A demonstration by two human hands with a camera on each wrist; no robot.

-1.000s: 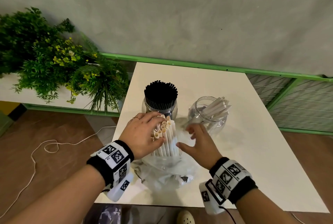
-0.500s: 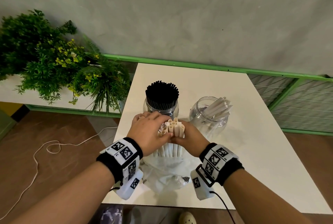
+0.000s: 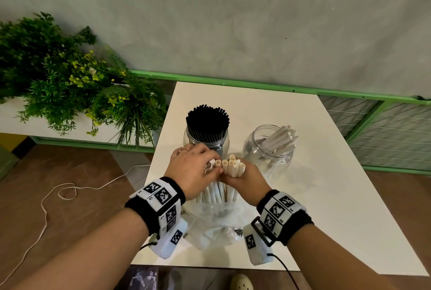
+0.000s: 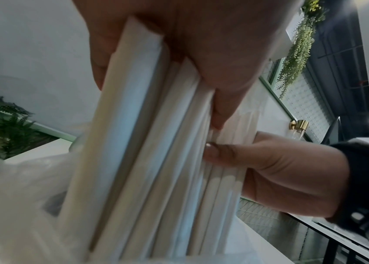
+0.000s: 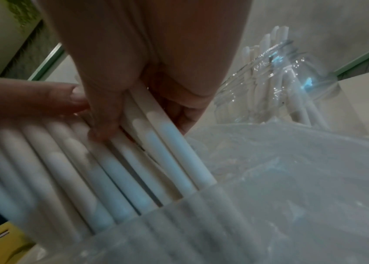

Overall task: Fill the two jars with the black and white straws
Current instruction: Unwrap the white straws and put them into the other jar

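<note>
Your left hand (image 3: 191, 168) and right hand (image 3: 247, 178) both have fingers curled round the upright bundle of white straws (image 3: 229, 167), standing in a plastic bag (image 3: 210, 222) on the bench (image 3: 326, 196), just before the black-straw jar (image 3: 206, 134). White-straw jar (image 3: 268, 152) sits right, partly filled.

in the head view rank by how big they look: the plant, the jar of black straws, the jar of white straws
1. plant, largest by far
2-3. jar of black straws and jar of white straws: the jars look alike; not ranked
</note>
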